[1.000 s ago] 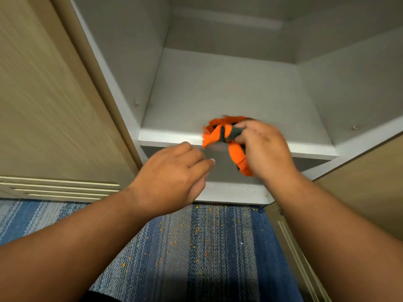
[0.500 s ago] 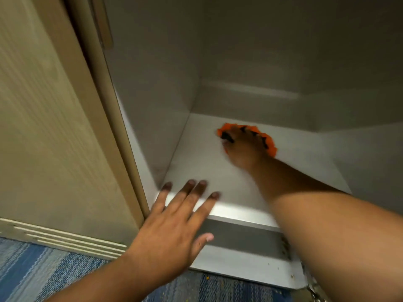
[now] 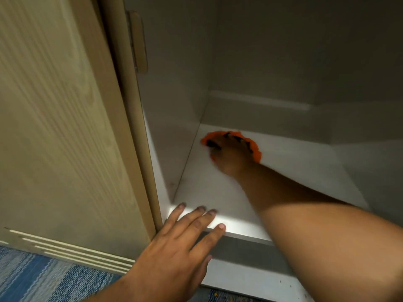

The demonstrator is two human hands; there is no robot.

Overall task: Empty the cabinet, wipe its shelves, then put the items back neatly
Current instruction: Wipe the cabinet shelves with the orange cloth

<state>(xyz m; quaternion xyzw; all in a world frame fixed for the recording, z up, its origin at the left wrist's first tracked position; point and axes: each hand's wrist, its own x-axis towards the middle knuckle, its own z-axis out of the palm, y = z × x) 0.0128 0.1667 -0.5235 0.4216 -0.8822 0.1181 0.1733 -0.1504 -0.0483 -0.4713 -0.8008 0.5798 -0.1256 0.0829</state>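
Ruffled orange cloth [image 3: 256,149] nearer side wall [image 3: 174,105] beneath flat right hand [image 3: 231,156]; left hand [image 3: 174,247] splayed.

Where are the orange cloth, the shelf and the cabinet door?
orange cloth [image 3: 256,149]: head view, frilly right edge.
shelf [image 3: 294,168]: head view, bare white surface right of the cloth.
cabinet door [image 3: 54,127]: head view, middle of its wood-grain face.

I'm crouched low in what looks like a room at home: a wood-grain cabinet door [image 3: 54,127] stands open at my left, a plain white shelf [image 3: 218,192] lies ahead, and blue striped carpet [image 3: 32,277] covers the floor.
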